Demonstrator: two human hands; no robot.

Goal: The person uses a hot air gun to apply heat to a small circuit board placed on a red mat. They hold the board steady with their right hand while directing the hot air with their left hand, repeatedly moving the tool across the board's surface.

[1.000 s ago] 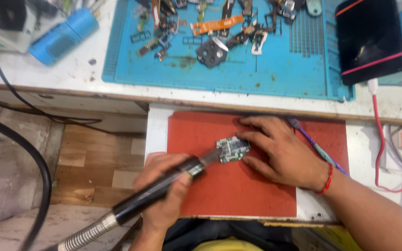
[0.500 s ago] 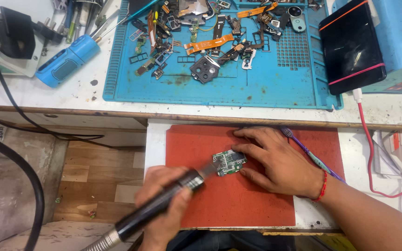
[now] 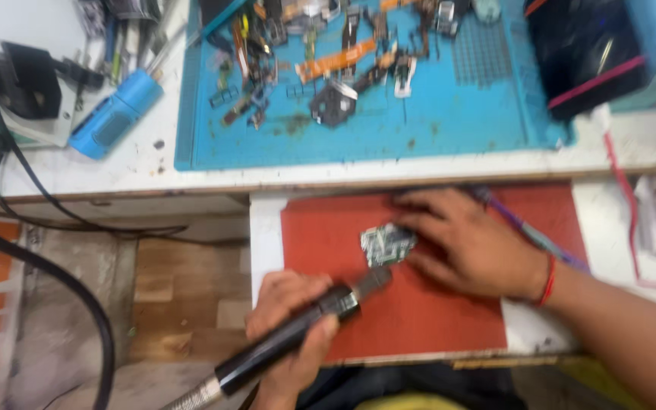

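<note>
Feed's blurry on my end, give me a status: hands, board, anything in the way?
Left hand gripping black hot-air wand, nozzle beside board. Right hand pinning small circuit board on red mat. Purple tweezers under right hand; nothing blocking.

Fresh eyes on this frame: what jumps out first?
Centre frame, a small green circuit board lies on a red mat, pinned at its right edge by the right hand. The left hand grips a black pen-like tool whose tip points at the board's lower edge. Behind them, a blue work mat strewn with small dark parts and orange flex strips fills the upper bench.
</note>
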